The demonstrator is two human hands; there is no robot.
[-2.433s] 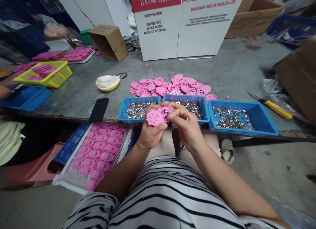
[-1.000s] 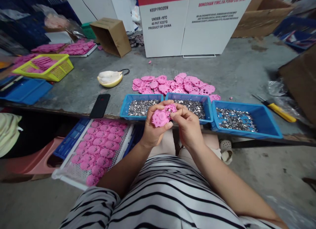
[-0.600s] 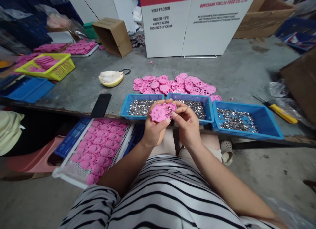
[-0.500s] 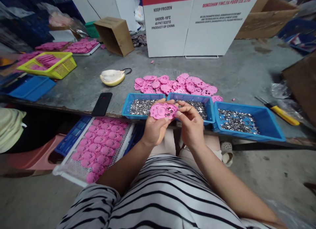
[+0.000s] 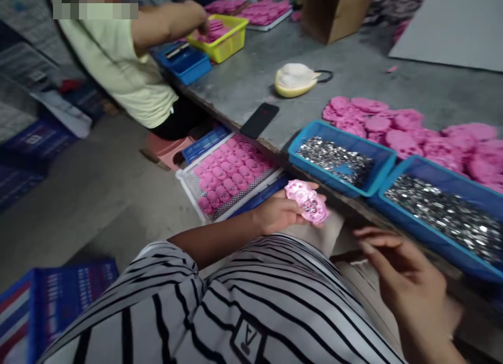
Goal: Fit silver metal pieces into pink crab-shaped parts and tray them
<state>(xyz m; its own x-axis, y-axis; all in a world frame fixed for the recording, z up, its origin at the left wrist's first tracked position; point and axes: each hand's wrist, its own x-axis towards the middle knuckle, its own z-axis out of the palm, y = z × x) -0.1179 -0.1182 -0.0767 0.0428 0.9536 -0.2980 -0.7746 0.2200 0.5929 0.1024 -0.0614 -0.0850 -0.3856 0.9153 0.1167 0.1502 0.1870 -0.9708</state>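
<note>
My left hand (image 5: 277,212) is closed around the edge of a pink plastic piece (image 5: 307,202), scalloped in outline, with small shiny bits set in its lower part. Apart from it, my right hand (image 5: 411,285) hangs in front of the table edge, somewhat blurred. Its fingers are spread loosely and nothing shows between them. Closest to that hand is a blue bin (image 5: 463,191) of small silvery metal parts. A second blue bin (image 5: 381,171) with similar parts stands to its left. Behind both lies a heap of pink pieces (image 5: 404,133).
Left of my knees sits a white tray (image 5: 192,192) with rows of pink pieces. A black phone (image 5: 260,120) and a yellow fruit rind (image 5: 294,84) lie on the table. At left, a person in a pale yellow shirt (image 5: 118,76) reaches into a yellow basket (image 5: 231,42).
The view has swung left, bringing the other person into sight. My right hand has come away from the pink piece, which stays in my left hand.
</note>
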